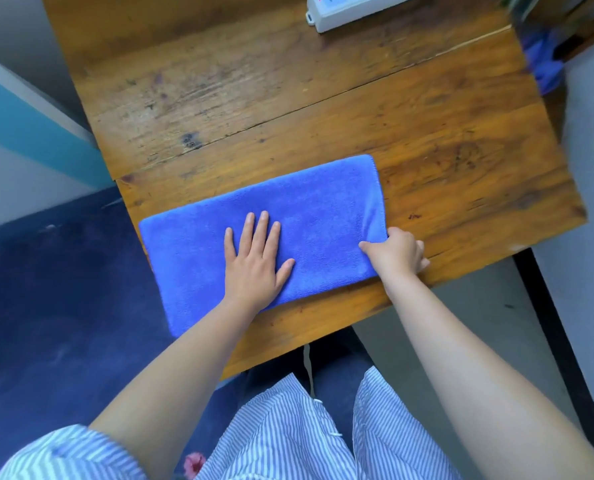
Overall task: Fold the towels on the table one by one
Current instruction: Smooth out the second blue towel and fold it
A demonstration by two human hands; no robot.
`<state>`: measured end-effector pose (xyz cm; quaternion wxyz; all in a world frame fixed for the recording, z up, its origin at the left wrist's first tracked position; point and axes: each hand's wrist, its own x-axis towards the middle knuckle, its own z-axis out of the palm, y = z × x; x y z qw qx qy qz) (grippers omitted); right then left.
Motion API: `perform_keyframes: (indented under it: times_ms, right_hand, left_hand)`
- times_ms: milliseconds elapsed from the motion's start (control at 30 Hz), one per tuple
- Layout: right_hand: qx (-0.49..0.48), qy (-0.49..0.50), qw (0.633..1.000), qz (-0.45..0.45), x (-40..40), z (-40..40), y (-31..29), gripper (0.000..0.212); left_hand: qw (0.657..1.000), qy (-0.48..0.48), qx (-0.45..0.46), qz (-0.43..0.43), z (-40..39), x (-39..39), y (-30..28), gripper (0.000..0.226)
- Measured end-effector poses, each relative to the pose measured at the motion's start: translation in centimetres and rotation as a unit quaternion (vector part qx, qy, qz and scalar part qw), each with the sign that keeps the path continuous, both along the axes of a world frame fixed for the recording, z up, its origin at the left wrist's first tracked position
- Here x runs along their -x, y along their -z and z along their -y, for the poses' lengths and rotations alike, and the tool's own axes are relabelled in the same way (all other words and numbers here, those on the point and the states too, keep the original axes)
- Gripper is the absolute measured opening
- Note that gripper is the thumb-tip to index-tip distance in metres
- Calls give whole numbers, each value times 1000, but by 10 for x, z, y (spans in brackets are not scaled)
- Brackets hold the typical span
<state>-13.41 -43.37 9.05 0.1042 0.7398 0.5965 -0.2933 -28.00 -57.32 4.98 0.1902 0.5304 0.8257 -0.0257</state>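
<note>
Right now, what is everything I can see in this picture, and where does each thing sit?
towel: one, blue, folded into a long strip, near front edge of the table
table: one, brown wood, fills the middle
power strip: one, white, far edge of the table
blue object: one, blurred, beyond the table's far right corner
shirt: one, blue-and-white striped, bottom
left hand: flat on the towel
right hand: grips the towel's right end
</note>
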Motion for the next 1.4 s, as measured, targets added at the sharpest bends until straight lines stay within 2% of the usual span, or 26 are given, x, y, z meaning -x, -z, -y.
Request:
perform_keyframes:
  times_ms: [100,267,367,433,500,567,633,667,700,767,867,933,1000,1100,1167,1267,1400]
  right_hand:
    - [-12,18,1000,-22,-1,-4,-2,28]
    - [-120,-64,989,-61,1,-33,-21,20]
    - [-169,-120,963,-174,11,-51,-41,17]
    - [-164,-163,943,-239,22,-46,-56,14]
    - [-142,-211,922,-293,30,-31,-66,14]
    - [-102,-241,905,-336,38,-6,-70,18]
    - [-57,-267,890,-365,47,22,-67,21]
    - [-39,-273,886,-373,51,35,-64,22]
    - [-24,-277,883,-379,56,48,-60,22]
    - [-8,-280,879,-386,66,69,-52,21]
    - [0,-271,878,-394,77,90,-42,18]
    - [0,-261,880,-398,84,100,-38,18]
    - [-1,-269,874,-404,88,108,-36,16]
    - [5,-282,862,-422,91,118,-34,13]
    - [9,-281,858,-431,90,122,-32,12]
    - [22,-262,860,-437,87,123,-31,10]
    - [33,-259,858,-442,89,123,-33,10]
  left_hand:
    - [1000,0,6,-5,-5,1,3,69]
    - [999,-33,7,6,-35,-2,1,69]
    - [995,-85,-29,52,-55,0,-8,60]
    - [974,-160,-105,124,-61,13,-21,42]
    - [917,-246,-190,251,-62,31,-37,30]
    - [810,-362,-219,407,-57,53,-56,28]
    - [696,-448,-209,520,-47,79,-71,32]
    - [663,-461,-203,554,-41,89,-76,34]
    - [648,-461,-199,573,-33,99,-79,34]
    - [652,-450,-179,584,-21,111,-82,33]
    - [714,-417,-150,542,-3,116,-82,15]
    - [748,-415,-154,493,9,119,-75,26]
    - [759,-439,-145,459,16,119,-70,33]
    - [725,-500,-111,461,18,118,-64,44]
    - [701,-529,-97,469,20,117,-59,39]
    - [677,-556,-128,464,19,115,-56,16]
    - [657,-545,-197,482,23,117,-58,24]
